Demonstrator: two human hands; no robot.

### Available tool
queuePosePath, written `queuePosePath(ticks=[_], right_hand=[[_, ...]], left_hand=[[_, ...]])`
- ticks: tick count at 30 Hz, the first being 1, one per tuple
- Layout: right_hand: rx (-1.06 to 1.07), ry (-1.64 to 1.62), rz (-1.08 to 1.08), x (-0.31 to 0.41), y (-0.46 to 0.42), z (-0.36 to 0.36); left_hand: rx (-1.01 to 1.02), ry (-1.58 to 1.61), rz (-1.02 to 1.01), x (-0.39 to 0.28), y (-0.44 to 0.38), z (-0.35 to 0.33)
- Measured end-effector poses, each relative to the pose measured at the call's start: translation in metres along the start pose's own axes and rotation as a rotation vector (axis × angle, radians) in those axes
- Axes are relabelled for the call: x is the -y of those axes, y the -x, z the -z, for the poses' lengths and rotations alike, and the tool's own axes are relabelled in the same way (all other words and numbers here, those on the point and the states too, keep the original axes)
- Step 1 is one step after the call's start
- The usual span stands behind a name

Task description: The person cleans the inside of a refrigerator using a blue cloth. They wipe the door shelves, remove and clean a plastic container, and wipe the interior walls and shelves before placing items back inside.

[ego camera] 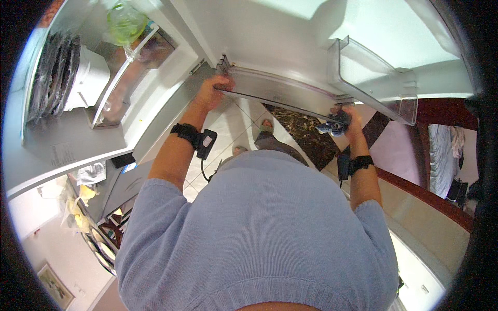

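Note:
A clear plastic door bin (pixel 280 87) spans the inner side of an open refrigerator door (pixel 268 31). Its left end is in the grip of my left hand (pixel 214 90), with the fingers curled over the corner. At the opposite end, my right hand (pixel 353 121) holds the bin's corner. A bunched dark blue patterned cloth (pixel 330 127) is also in or against the right hand; the fingers partly hide it. The bin lies close along the door, and whether it is fully seated there I cannot tell.
Another clear bin (pixel 373 77) juts from the door at right. At left, the refrigerator compartment (pixel 78 132) holds a white container (pixel 89 77), dark plastic bags (pixel 54 77), a green bagged item (pixel 126 23) and a clear-fronted drawer (pixel 136 74). Tiled floor (pixel 229 124) lies below, around my feet.

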State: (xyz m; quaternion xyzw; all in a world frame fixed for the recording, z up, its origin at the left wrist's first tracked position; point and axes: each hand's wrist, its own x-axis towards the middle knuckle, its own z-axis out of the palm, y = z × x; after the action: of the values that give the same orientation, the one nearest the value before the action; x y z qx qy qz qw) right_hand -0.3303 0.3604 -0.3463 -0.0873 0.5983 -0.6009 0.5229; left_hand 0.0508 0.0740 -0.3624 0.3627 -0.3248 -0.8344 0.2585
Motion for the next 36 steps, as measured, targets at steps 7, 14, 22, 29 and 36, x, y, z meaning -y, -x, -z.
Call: queuePosePath(ticks=[7, 14, 22, 29, 36], right_hand=[[0.034, 0.053, -0.097, 0.017, 0.004, -0.013], [0.057, 0.012, -0.094, 0.017, -0.010, -0.007], [0.006, -0.087, -0.086, 0.020, -0.016, -0.003], [0.058, -0.105, -0.074, 0.012, 0.001, -0.005], [-0.019, -0.014, -0.022, 0.019, 0.001, -0.024]], left_hand=[[-0.015, -0.083, 0.097, -0.015, 0.001, 0.000], [-0.114, -0.096, 0.154, -0.025, 0.008, -0.016], [-0.079, -0.237, 0.109, -0.025, 0.012, -0.023], [-0.184, -0.407, 0.168, -0.042, 0.010, -0.029], [-0.523, -1.943, -0.630, -0.049, 0.014, -0.029]])
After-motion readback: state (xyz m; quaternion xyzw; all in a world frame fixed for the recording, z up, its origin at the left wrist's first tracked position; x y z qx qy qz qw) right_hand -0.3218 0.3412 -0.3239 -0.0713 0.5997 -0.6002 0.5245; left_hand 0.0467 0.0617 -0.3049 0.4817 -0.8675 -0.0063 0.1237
